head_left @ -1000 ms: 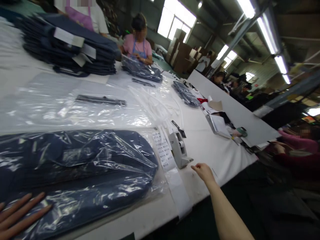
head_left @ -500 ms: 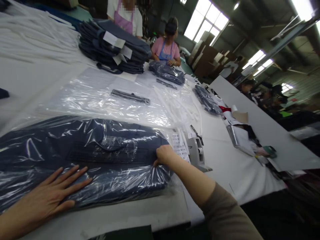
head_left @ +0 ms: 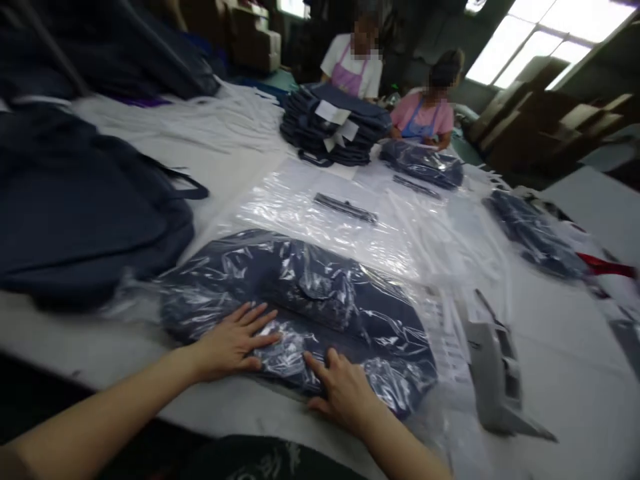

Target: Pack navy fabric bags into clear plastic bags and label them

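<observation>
Far left: unwrapped navy bag [head_left: 90,207] on the white table [head_left: 75,350], strap loop [head_left: 193,192] sticking out to its right. Behind it, a spread of white strips [head_left: 200,117]. Moving right, my left hand [head_left: 233,343] is open, palm down, fingers fanned, flat on the near part of the wrapped bag [head_left: 300,273]. That one is navy, in clear shiny film, lying flat on the table right in front of me, handle side up, loose film at its left end. My right hand [head_left: 347,390] is on the same bag, near edge, right of my left: index and thumb apart, other fingers bent, so open and touching the film. Beyond the wrapped bag: flat clear plastic bags [head_left: 285,200] with a dark strip [head_left: 345,208] on top; behind those, a stack of navy bags [head_left: 327,127] with white tags. Person in a purple apron [head_left: 350,77] stands behind the stack; to the right, person in a pink top [head_left: 425,117] has hands at another film-covered bundle [head_left: 423,163]. Just right of my wrapped bag: label sheet [head_left: 445,327], blurred, then grey tape dispenser [head_left: 493,380], upright. Farther right, one more wrapped bundle [head_left: 535,233], then something red [head_left: 605,265], too blurred to identify.
</observation>
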{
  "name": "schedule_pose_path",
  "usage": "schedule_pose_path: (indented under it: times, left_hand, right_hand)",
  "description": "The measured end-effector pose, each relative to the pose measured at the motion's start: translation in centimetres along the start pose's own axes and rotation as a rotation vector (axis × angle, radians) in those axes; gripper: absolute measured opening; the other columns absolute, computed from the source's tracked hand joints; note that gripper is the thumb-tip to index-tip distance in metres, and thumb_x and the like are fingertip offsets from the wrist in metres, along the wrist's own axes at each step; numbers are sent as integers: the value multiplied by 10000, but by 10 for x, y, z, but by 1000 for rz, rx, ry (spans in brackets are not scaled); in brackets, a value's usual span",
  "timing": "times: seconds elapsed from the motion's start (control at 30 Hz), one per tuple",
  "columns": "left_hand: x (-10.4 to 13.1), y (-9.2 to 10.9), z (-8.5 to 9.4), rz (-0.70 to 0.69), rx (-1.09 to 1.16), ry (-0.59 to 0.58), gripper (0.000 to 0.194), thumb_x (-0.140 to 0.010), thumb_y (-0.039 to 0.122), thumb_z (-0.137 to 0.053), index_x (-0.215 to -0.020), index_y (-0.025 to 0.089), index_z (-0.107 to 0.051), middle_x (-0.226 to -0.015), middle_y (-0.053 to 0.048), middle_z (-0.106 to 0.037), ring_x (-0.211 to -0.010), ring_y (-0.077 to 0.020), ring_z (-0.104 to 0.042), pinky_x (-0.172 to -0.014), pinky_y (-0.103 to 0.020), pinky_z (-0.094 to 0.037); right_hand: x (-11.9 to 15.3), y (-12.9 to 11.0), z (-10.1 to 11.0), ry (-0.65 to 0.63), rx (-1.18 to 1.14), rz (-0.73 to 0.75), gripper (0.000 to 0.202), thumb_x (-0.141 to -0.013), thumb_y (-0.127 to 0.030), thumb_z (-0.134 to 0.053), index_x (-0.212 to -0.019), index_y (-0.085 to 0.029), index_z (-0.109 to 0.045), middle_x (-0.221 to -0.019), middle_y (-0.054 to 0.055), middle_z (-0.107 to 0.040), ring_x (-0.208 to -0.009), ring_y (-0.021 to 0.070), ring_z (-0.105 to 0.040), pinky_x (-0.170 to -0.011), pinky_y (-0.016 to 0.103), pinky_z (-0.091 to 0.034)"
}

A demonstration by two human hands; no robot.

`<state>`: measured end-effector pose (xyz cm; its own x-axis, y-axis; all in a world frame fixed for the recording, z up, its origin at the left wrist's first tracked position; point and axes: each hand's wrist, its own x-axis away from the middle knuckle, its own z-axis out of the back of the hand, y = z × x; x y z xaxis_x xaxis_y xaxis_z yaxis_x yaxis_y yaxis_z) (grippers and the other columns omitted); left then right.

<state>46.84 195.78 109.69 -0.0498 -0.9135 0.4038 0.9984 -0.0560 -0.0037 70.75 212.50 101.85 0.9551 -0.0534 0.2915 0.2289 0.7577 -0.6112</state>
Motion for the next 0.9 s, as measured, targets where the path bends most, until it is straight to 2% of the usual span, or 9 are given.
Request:
schedule_pose_path:
  times: [0.1,0.2,0.3,0.4,0.5,0.63,0.77,0.83,0.9]
  left_hand:
    - [18,28,16,-109,-112,228,632,-899,606,-401,-1434,271,-372,-1515,-75,-308,-1411,-289,-229,-1169,-460,-156]
    - [49,41,19,-133,-218,233,700,-896,623,-378,-1418,158,-399,-1481,-85,-375,-1407,-261,-236,-1197,-433,-69]
    - [75,19,17,172,-312,230,743,-839,698,-398,-1398,210,-443,-1465,-105,-397,-1384,-273,-292,-1188,-420,-30]
    - [84,-17,20,454,-271,165,637,-830,696,-425,-1366,353,-465,-1490,-76,-359,-1376,-292,-312,-1159,-450,-122]
    - [81,-33,27,492,-201,63,582,-839,676,-435,-1357,411,-443,-1522,-83,-288,-1388,-317,-286,-1126,-485,-204]
    - [74,-30,35,514,-160,9,573,-839,654,-465,-1359,417,-427,-1533,-126,-232,-1398,-316,-261,-1123,-490,-231]
    - [82,-31,32,542,-167,-18,608,-801,650,-545,-1354,430,-424,-1539,-123,-202,-1406,-324,-231,-1126,-501,-234]
    - [92,-31,30,538,-175,2,611,-792,633,-578,-1350,434,-429,-1549,-103,-180,-1408,-342,-215,-1122,-498,-249]
    - [97,-32,27,508,-186,43,577,-810,598,-584,-1344,422,-454,-1552,-87,-191,-1406,-362,-210,-1112,-505,-267]
  right_hand:
    - [-12,5,-12,4,-34,-14,783,-769,-477,-665,-1448,-383,-286,-1231,157,-515,-1057,353,-578,-809,467,-497]
    - [-12,10,-7,-26,-57,-14,768,-767,-425,-664,-1444,-378,-305,-1249,156,-510,-1074,343,-579,-845,455,-483]
    - [-8,9,-1,-42,-66,-22,755,-766,-412,-658,-1439,-379,-318,-1261,151,-506,-1074,334,-585,-858,443,-476]
    - [-8,7,1,-52,-56,-29,772,-755,-402,-664,-1441,-381,-311,-1249,142,-513,-1060,326,-591,-852,429,-478]
    - [-11,5,0,-59,-37,-37,782,-749,-385,-659,-1443,-390,-298,-1263,142,-508,-1065,330,-589,-856,442,-480]
    - [-3,7,-5,1,-119,-4,712,-738,-338,-656,-1402,-374,-399,-1208,125,-552,-1024,321,-604,-840,445,-495]
    - [36,52,-18,307,-512,52,423,-816,-366,-575,-1238,-336,-592,-942,51,-649,-807,206,-638,-746,326,-521]
    - [69,95,-26,640,-678,-113,331,-783,-443,-610,-1074,-301,-682,-823,36,-657,-716,194,-620,-672,306,-512]
    - [108,141,-31,1012,-773,-433,346,-689,-498,-680,-924,-246,-709,-775,42,-654,-696,206,-599,-650,319,-491]
